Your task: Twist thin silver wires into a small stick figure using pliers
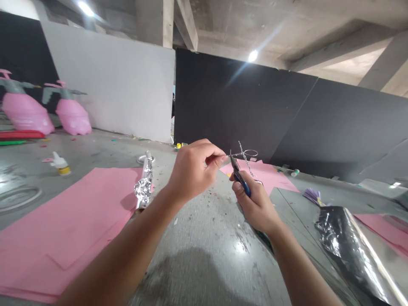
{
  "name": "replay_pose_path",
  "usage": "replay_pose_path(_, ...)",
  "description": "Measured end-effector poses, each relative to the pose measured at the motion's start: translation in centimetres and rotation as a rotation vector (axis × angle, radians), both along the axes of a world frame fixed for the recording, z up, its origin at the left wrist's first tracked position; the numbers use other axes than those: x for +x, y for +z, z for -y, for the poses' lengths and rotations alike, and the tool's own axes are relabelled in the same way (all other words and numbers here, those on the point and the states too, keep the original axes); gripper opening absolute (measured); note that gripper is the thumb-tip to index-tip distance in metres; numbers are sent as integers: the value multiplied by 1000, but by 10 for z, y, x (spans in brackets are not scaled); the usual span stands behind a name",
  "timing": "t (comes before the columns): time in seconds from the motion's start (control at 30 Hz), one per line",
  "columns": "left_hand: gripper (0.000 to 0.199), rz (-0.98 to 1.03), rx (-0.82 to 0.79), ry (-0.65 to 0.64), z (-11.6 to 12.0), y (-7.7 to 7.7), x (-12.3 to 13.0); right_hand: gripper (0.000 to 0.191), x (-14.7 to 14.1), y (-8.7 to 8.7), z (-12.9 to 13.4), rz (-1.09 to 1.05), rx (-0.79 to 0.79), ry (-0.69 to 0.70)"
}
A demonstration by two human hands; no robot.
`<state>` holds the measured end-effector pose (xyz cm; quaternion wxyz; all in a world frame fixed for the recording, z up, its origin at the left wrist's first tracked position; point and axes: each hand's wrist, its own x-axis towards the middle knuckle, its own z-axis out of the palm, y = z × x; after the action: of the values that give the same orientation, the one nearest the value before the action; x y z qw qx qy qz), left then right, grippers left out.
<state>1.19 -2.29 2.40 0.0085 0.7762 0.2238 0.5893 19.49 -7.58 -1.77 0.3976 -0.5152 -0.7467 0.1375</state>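
My left hand (pixel 199 165) is closed in a pinch at the centre, its fingertips on the thin end of a twisted wire figure (pixel 245 154). The figure has a round loop at its right end and a crossing twisted strand. My right hand (pixel 253 197) is wrapped round blue-handled pliers (pixel 244 182), which point up and left. The pliers' jaws meet the wire just right of my left fingertips; whether they are closed on it is too small to tell. Both hands are above the grey table (pixel 197 229).
Pink sheets (pixel 83 212) lie at left, with crumpled foil (pixel 144 185) along their edge. A glue bottle (pixel 60 163), a wire coil (pixel 19 199) and pink spray bottles (pixel 73 114) stand or lie farther left. A foil roll (pixel 353 246) is at right. Panels (pixel 239 97) rise behind.
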Motion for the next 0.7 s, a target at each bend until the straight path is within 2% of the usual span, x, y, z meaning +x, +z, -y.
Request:
replay_pose_path(0.13,14,36,-26,48,0,0,1,25,-9,-8,-2,-11,38,-54)
replay_pose_path(0.2,15,30,-16,31,-3,-1,1,25,-12,-10,-3,-28,40,-67)
replay_pose_path(0.53,13,-86,-27,-80,-6,2,-7,27,-9,-7,-1,-80,13,4)
replay_pose_path(0.7,15,-132,2,-35,-7,2,-8,29,-9,-8,-2,-63,-10,-7)
